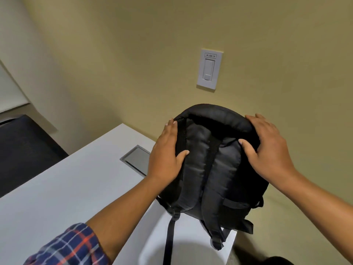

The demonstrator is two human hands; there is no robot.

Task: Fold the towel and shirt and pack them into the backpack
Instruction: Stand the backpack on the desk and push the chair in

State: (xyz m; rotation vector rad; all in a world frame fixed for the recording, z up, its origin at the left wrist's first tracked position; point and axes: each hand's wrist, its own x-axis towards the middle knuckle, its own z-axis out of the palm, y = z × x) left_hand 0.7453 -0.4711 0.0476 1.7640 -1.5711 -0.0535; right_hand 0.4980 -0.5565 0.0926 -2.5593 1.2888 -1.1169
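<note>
A black backpack (pixel 210 169) stands upright on the far right corner of a white table (pixel 66 188), its padded back panel and shoulder straps facing me. My left hand (pixel 166 155) grips its left side, thumb pressed on the back panel. My right hand (pixel 267 148) holds the top right corner, fingers over the top edge and thumb on the back. The bag's opening is out of sight. No towel or shirt shows in view.
A grey cable hatch (pixel 136 159) is set into the table just left of the backpack. A beige wall with a white light switch (pixel 209 68) stands close behind. A dark chair (pixel 24 150) sits at the left beyond the table edge.
</note>
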